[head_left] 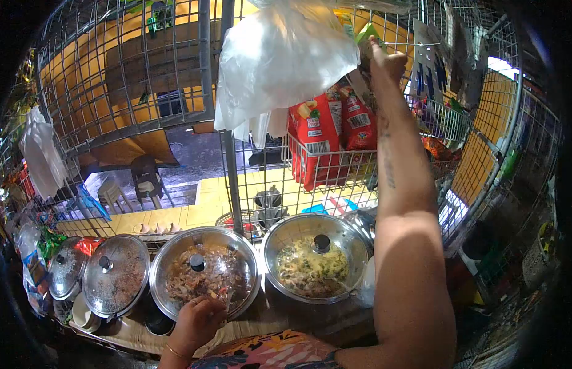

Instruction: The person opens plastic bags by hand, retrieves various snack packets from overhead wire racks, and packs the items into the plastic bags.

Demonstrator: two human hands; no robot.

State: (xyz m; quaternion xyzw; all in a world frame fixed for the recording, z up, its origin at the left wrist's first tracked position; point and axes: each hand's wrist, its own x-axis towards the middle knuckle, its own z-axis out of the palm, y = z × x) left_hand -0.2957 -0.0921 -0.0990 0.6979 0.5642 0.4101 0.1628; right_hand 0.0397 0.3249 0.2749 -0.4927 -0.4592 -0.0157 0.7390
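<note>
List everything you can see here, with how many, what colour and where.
Glass lids: four, clear, dark-knobbed, in a row
Food: several portions, brown or yellowish, under the lids
Counter: one, brown, beneath
Large bag: one, white, hanging top centre
Smaller bags: several, white, left
Packets: at least two, red, in the basket
Wire basket: at least one, grey, right of centre
Wire grid: several panels, grey, behind the lids
Stools: count unclear, whitish, beyond the grid
Left hand: one, bare, at third lid from left
Right hand: one, bare, raised upper right

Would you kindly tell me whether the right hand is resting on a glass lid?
No, the right hand is stretched up above the red packets, away from the glass lids.
</note>
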